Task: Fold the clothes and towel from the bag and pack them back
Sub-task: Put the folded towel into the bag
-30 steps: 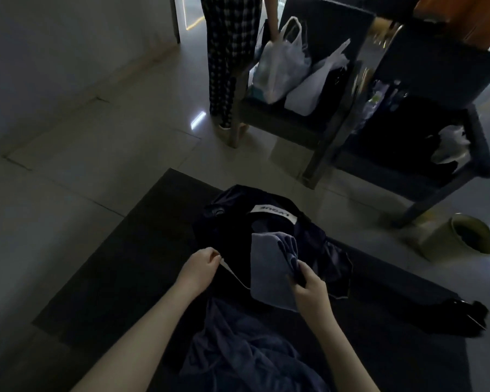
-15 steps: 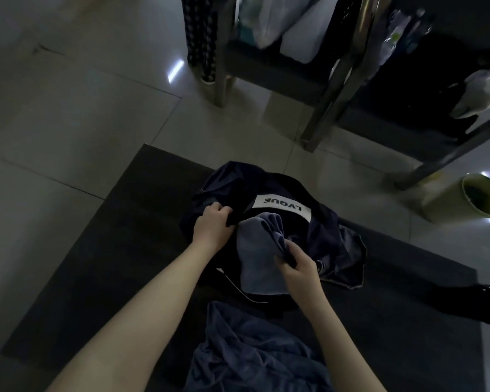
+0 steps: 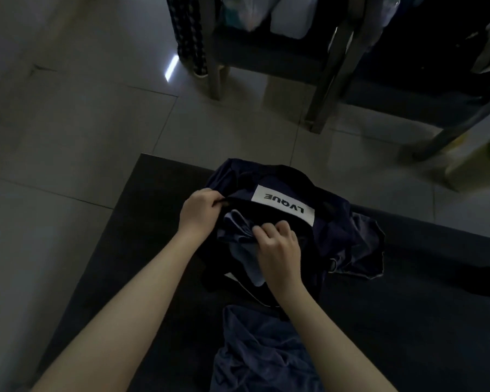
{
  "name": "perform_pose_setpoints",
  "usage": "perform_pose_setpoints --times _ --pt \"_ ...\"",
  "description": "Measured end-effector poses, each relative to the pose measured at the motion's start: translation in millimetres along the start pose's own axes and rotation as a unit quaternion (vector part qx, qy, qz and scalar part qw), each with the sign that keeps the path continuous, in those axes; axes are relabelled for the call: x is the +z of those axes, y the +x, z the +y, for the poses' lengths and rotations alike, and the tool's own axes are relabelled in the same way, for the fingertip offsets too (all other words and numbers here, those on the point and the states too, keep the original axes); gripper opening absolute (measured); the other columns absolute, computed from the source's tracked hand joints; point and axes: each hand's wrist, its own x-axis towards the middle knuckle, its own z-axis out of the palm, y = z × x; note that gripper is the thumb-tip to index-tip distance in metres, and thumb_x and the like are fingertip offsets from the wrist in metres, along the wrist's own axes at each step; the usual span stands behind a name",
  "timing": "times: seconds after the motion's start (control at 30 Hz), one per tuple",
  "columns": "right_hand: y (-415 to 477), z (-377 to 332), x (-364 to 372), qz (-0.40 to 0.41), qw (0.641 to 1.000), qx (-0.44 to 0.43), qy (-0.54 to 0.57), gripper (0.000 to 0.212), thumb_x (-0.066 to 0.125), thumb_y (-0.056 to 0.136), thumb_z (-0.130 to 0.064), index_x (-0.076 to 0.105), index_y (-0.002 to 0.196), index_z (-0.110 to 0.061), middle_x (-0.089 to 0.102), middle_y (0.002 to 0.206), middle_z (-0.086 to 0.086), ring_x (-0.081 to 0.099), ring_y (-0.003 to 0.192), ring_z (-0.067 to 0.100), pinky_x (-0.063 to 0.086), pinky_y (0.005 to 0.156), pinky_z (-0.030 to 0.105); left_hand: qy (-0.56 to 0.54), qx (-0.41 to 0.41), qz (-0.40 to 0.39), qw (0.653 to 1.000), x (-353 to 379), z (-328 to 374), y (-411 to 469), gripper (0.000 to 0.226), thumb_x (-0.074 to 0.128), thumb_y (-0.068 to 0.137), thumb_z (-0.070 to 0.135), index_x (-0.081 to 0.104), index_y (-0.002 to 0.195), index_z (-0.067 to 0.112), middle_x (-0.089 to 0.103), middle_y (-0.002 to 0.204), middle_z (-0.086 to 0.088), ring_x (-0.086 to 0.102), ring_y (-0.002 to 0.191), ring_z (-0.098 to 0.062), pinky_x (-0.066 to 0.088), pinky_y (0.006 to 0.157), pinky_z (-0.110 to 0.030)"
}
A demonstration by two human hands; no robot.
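Centre of the frame holds a dark navy bag (image 3: 337,230) lying on a black mat (image 3: 408,321), with a pale blue folded cloth (image 3: 246,264) sitting half inside its mouth. The left hand (image 3: 200,212) pinches the bag's dark rim just left of the white label (image 3: 283,205), and the right hand (image 3: 279,251), fingers curled, grips the cloth at the opening. Lower centre, just below the bag, a crumpled blue garment (image 3: 260,352) lies on the same mat, while chair legs (image 3: 320,108) stand on grey tiles along the top.
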Motion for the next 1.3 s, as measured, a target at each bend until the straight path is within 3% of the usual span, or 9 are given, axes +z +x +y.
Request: perform_pose_setpoints --times 0.17,0.27,0.43,0.57,0.73,0.83,1.13,1.23,1.3 --pt "17.4 -13.7 -1.0 0.059 0.998 0.012 0.005 0.014 0.051 0.075 0.003 0.052 0.071 -0.011 0.053 0.077 0.006 0.05 0.072 0.023 0.043 0.064 0.03 0.02 0.018 -0.027 0.999 -20.7 -1.8 -0.9 0.017 0.058 0.092 0.02 0.069 0.103 0.013 0.064 0.099 -0.003 0.061 0.087 -0.02 0.049 0.076 -0.035" --pt "-2.9 -20.7 2.4 -0.066 0.997 -0.014 -0.023 0.01 0.068 0.061 -0.006 0.061 0.065 -0.013 0.06 0.066 0.004 0.058 0.067 0.026 0.046 0.065 0.035 0.013 0.02 -0.021 1.0 -21.8 3.5 -5.3 0.015 0.06 0.091 0.021 0.068 0.099 0.012 0.063 0.095 -0.002 0.06 0.084 -0.018 0.049 0.074 -0.033" --pt "-16.3 -15.6 28.4 -0.261 0.965 0.026 -0.01 0.039 0.077 0.057 -0.011 0.072 0.095 -0.007 0.062 0.115 0.018 0.059 0.108 0.039 0.042 0.097 0.052 -0.004 0.034 -0.027 0.999 -26.8 6.7 -15.8 0.015 0.06 0.091 0.021 0.067 0.099 0.011 0.06 0.094 0.0 0.057 0.083 -0.014 0.046 0.073 -0.03" --pt "-8.2 -18.3 17.8 -0.313 0.95 0.017 0.001 0.052 0.051 0.088 -0.012 0.042 0.139 -0.011 0.027 0.151 0.011 0.023 0.14 0.032 0.013 0.115 0.043 -0.009 0.019 -0.044 0.999 -26.4 7.9 -27.6 0.015 0.059 0.092 0.021 0.066 0.099 0.011 0.058 0.094 0.001 0.054 0.083 -0.013 0.039 0.07 -0.025" --pt "-46.3 -25.6 -9.9 -0.197 0.979 -0.016 0.051 0.047 0.071 0.066 -0.006 0.065 0.113 -0.009 0.065 0.114 0.01 0.061 0.108 0.033 0.049 0.093 0.047 -0.03 -0.031 -0.126 0.991 -17.4 8.0 -49.4 0.034 0.048 0.097 0.026 0.055 0.129 0.016 0.055 0.128 -0.001 0.053 0.116 -0.02 0.044 0.096 -0.036" --pt "-70.6 -28.2 -25.9 -0.208 0.975 -0.005 0.081 0.046 0.073 0.071 -0.005 0.063 0.116 -0.007 0.063 0.121 0.009 0.06 0.112 0.029 0.05 0.092 0.043 -0.036 -0.064 -0.124 0.99 -11.1 7.7 -72.4 0.044 0.045 0.099 0.027 0.042 0.141 0.015 0.042 0.144 -0.001 0.044 0.129 -0.022 0.039 0.104 -0.04" --pt "-145.7 -7.6 -40.0 -0.223 0.972 0.022 0.064 0.033 0.068 0.07 -0.009 0.068 0.102 -0.006 0.07 0.106 0.011 0.068 0.093 0.027 0.057 0.074 0.039 0.024 -0.09 -0.057 0.994 45.5 -0.2 -184.1 0.044 0.047 0.097 0.024 0.043 0.138 0.008 0.04 0.139 -0.008 0.046 0.12 -0.023 0.04 0.097 -0.036" --pt "-191.7 1.1 -33.0 -0.234 0.968 0.043 0.076 0.021 0.057 0.07 -0.015 0.068 0.088 -0.014 0.071 0.093 0.002 0.069 0.077 0.02 0.054 0.061 0.03 0.072 -0.098 -0.104 0.987 75.8 -0.3 -234.2 0.046 0.04 0.099 0.029 0.035 0.142 0.012 0.035 0.144 -0.005 0.044 0.122 -0.019 0.039 0.096 -0.032" --pt "-222.5 8.0 -28.0 -0.303 0.947 0.068 0.081 0.028 0.055 0.081 -0.019 0.065 0.107 -0.016 0.065 0.111 -0.001 0.066 0.096 0.019 0.051 0.075 0.03 0.115 -0.082 -0.167 0.976 98.1 -0.9 -262.5 0.048 0.031 0.102 0.032 0.025 0.147 0.016 0.027 0.15 -0.002 0.04 0.126 -0.018 0.037 0.098 -0.031"
